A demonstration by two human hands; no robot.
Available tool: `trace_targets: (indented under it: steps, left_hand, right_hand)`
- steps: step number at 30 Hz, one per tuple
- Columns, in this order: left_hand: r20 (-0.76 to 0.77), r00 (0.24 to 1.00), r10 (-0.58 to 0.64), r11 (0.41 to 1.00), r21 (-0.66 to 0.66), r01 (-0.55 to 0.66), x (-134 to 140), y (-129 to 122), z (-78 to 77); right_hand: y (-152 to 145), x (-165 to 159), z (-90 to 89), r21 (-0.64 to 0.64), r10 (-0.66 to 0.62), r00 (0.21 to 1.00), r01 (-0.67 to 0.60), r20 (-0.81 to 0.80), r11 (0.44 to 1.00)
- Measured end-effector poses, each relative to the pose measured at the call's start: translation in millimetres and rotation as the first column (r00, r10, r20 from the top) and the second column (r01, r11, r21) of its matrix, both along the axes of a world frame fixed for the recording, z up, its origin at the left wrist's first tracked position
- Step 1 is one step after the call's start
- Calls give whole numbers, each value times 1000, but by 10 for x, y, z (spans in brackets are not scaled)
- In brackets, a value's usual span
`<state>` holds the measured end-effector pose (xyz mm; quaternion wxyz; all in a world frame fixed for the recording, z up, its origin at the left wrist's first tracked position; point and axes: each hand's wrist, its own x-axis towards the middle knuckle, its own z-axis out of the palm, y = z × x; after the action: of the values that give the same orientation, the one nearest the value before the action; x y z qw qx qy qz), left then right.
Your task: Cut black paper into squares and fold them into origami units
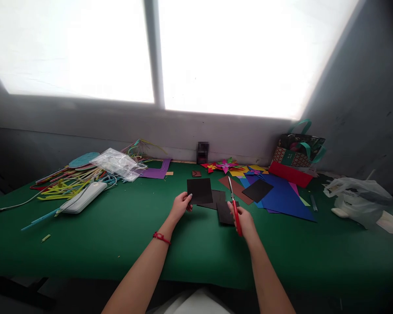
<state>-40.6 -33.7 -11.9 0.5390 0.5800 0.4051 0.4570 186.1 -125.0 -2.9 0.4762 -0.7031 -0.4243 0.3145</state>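
Observation:
Between the thumb and fingers of my left hand (180,206) is a square of black paper (199,191), held up by its lower left corner. My right hand (245,220) grips a pair of scissors (236,216) with red handles. Its blades point up and away from me and look closed. Below and between the hands lie more black sheets (223,213) on the green tabletop, partly covered by the held square and my right hand. Just beyond the scissors rest a brown sheet (236,189) and another black piece (257,191).
Blue paper (286,198), folded paper flowers (225,165) and a red packet (290,173) lie right of centre. A patterned gift bag (296,150) and a plastic bag (356,196) stand farther right. On the left are paper strips (65,185), a white power strip (83,198) and purple paper (157,172).

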Motion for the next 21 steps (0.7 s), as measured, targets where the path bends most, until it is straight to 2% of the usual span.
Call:
trace_targets:
  steps: [3,5,8,11,16,19,21]
  left_hand:
    - [-12,998,55,998,20,-55,30,9,-86]
    - [-12,997,77,997,14,-76,47,-1,-113]
    - [-1,998,70,997,-8,-70,57,-20,-131]
    - [6,997,74,997,-20,-74,55,-31,-133]
    - [-4,997,82,996,-33,-82,53,-22,-149]
    - [-7,997,81,996,-40,-81,52,-12,-172]
    - [-8,997,78,996,-38,-78,49,-9,-185]
  right_hand:
    - [19,327,48,-155,-12,940,69,340,986]
    - [21,518,45,-224,14,881,104,472,969]
    - [36,742,-15,-238,-31,805,212,593,948]
    - [89,898,-100,-185,-75,726,271,684,945]
    - [188,1018,-196,-131,-24,626,200,779,971]
    - [213,983,-196,28,-127,526,191,841,981]
    - [231,888,-162,164,-229,519,169,824,972]
